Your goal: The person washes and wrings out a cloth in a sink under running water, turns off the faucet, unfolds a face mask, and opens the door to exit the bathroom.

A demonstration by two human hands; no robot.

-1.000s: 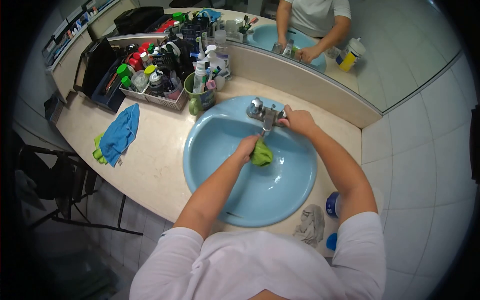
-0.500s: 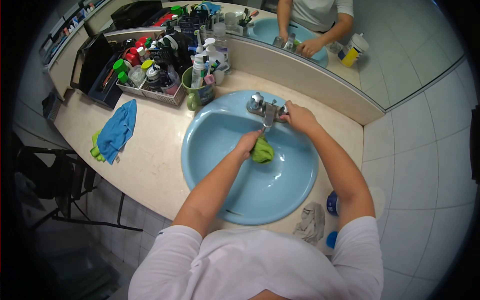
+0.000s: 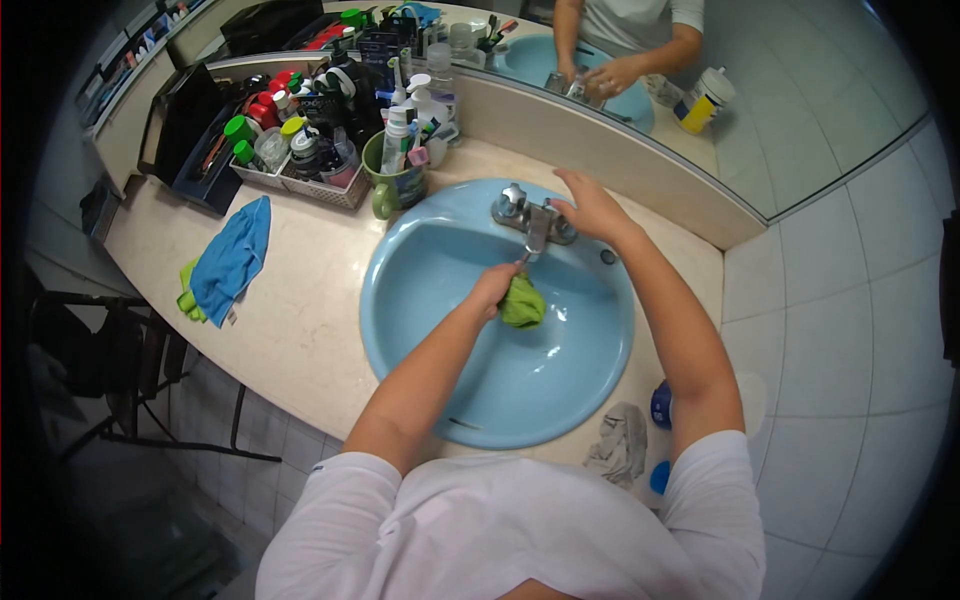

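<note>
My left hand is closed on a bunched green cloth, holding it under the spout over the blue sink. Part of the cloth is hidden by the fingers. Over the right side of the chrome faucet is my right hand, with its fingers stretched out and apart. It holds nothing, and I cannot tell whether it touches the right knob.
A blue cloth lies partly over another green cloth on the left counter. Behind are a green mug of toothbrushes and a basket of bottles. A grey rag lies right of the sink, below the mirror.
My right hand has let go of the right faucet knob, and its fingers have opened and lifted over it. My left hand stays under the spout with the green cloth.
</note>
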